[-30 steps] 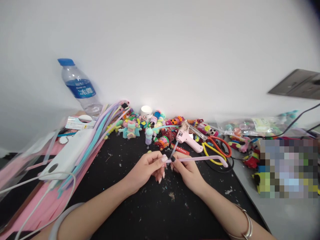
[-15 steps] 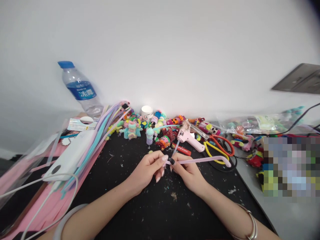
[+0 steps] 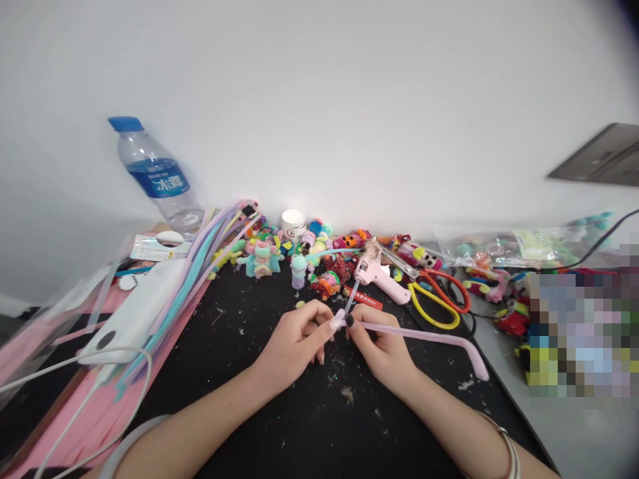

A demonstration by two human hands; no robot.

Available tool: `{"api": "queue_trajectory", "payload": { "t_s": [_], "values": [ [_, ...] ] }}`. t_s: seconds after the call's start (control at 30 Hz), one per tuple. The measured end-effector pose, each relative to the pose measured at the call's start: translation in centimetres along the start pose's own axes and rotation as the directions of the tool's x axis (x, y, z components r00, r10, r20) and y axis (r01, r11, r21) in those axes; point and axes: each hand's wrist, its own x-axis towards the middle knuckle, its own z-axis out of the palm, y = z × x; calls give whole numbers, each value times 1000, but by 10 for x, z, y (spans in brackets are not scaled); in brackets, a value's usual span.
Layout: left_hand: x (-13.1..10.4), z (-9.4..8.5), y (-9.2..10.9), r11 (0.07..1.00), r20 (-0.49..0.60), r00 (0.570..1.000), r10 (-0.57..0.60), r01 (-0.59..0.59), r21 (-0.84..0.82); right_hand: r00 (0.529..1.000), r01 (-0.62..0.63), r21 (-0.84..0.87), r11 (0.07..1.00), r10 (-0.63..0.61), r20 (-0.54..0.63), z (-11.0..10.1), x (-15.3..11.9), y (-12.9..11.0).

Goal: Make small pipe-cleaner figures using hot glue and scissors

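Over the black mat, my left hand (image 3: 302, 342) and my right hand (image 3: 380, 346) meet with thumbs and fingertips pinched together. Both grip a pale pink pipe cleaner (image 3: 424, 335), whose long tail runs out to the right past my right hand and bends down at its tip. Its near end, between my fingertips, is mostly hidden by them. Just beyond my hands lies a pink glue gun (image 3: 370, 271), with a glue stick (image 3: 352, 296) pointing back toward my fingers. Beside the gun is a red stick-shaped thing (image 3: 367, 300) with white lettering.
Scissors (image 3: 433, 303) with yellow and orange handles lie right of the glue gun. Several fuzzy figures (image 3: 262, 256) line the wall. Pastel pipe cleaners (image 3: 192, 279), a white power bank (image 3: 134, 313) with a cable, and a water bottle (image 3: 154, 174) are at left. A plastic bag (image 3: 524, 245) lies at right.
The pipe cleaner's tail has swung downward, and its bent tip now reaches farther right and nearer to me. My hands stay together, with slight finger movement.
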Motion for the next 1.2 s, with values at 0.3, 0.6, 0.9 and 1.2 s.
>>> {"api": "queue_trajectory", "payload": {
  "t_s": [0.3,0.6,0.9,1.2],
  "values": [
    [-3,-2,-1,969,-20,995,96,-89,230,998,3,-95,995,4,70,0,-3,3],
    [0,1,-1,887,319,934,-161,279,-369,993,26,-87,996,-15,116,-2,-2,0],
    [1,-1,2,993,99,994,-36,47,-105,998,37,-94,995,-31,62,-2,-2,2],
    [0,0,1,989,145,989,-20,41,-144,991,-47,31,998,43,123,0,-1,0]
  ]
}}
